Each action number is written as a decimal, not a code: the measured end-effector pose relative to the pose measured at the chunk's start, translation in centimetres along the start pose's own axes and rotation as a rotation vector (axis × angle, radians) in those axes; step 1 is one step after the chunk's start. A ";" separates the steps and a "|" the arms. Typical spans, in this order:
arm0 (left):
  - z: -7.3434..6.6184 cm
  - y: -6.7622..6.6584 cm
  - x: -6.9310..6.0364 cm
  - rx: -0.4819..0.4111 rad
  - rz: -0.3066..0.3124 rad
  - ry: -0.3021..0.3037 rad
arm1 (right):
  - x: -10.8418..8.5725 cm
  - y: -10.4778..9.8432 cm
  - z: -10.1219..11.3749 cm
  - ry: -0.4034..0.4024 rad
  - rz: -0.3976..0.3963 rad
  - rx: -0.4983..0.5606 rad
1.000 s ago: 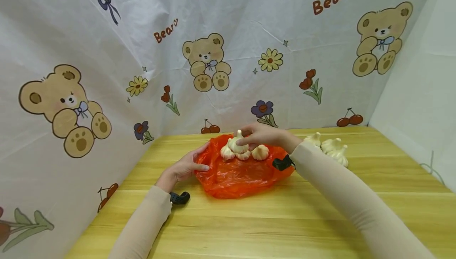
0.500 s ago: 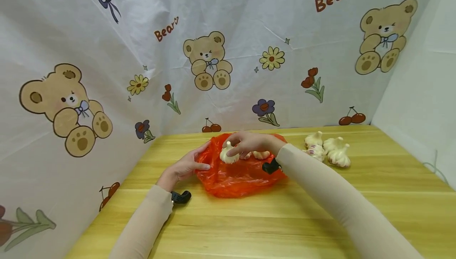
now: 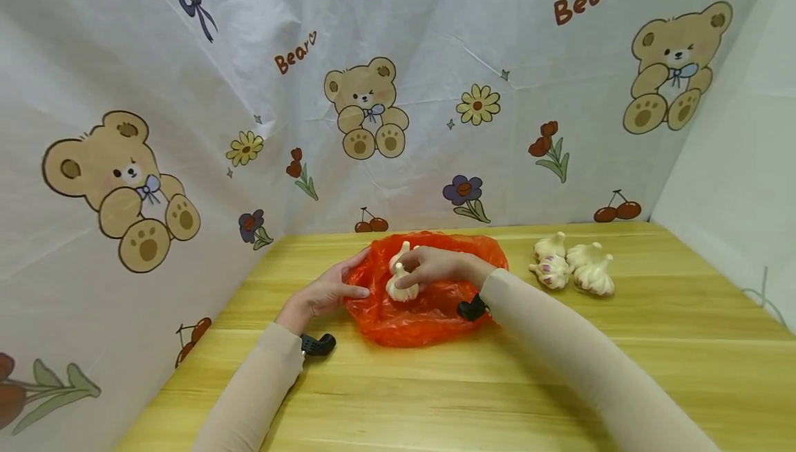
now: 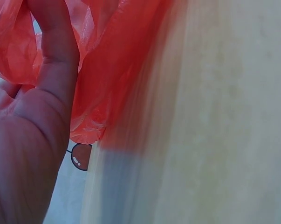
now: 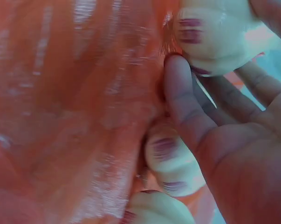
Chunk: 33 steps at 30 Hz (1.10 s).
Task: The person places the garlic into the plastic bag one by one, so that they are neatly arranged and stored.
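Observation:
A red plastic bag point(image 3: 417, 331) lies spread with its mouth gaping on the wooden table. At its left side my left hand point(image 3: 323, 292) holds the rim, thumb in front and fingers behind; the left wrist view shows the thumb point(image 4: 56, 51) against the thin plastic. My right hand point(image 3: 438, 265) pinches a garlic bulb point(image 3: 402, 289) over the bag's left part, its stem upward. Just behind it sits another garlic bulb point(image 3: 398, 256), partly covered by the hand. In the right wrist view, further bulbs point(image 5: 173, 161) lie in the bag below the fingers.
Several garlic bulbs point(image 3: 593, 276) are grouped on the table point(image 3: 435, 397) to the right of the bag. A patterned cloth point(image 3: 423, 182) hangs behind the table. A thin cable point(image 3: 765, 296) shows at the right edge.
My right hand has moved a little left and then toward me with its garlic bulb, lowering it into the front of the bag. My left hand stays on the rim.

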<state>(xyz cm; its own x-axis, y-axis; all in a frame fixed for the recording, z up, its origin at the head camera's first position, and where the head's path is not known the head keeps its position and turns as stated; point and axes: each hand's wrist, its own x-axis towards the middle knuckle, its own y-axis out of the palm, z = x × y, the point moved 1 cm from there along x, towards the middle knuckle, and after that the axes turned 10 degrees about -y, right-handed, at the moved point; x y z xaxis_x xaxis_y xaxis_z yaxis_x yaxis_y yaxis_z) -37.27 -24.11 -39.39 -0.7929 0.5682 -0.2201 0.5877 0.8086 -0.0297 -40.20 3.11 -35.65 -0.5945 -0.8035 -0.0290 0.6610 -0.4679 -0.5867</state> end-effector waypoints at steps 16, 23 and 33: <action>0.1 0.2 0.0 -0.013 0.008 0.003 | -0.2 1.6 -0.5 0.044 -0.169 -0.169; -0.1 0.4 -0.2 -0.020 0.012 -0.001 | -0.1 2.3 -0.1 0.013 -0.216 -0.297; 0.1 0.1 0.0 -0.019 0.003 -0.001 | 0.1 2.4 0.5 0.029 -0.297 -0.420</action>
<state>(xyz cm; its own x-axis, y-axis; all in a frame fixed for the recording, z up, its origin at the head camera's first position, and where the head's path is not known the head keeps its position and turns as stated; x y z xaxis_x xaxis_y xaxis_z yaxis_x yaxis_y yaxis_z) -37.22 -24.02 -39.51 -0.7911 0.5704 -0.2211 0.5868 0.8097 -0.0108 -38.43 1.77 -36.66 -0.7452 -0.6452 0.1687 0.2250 -0.4813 -0.8472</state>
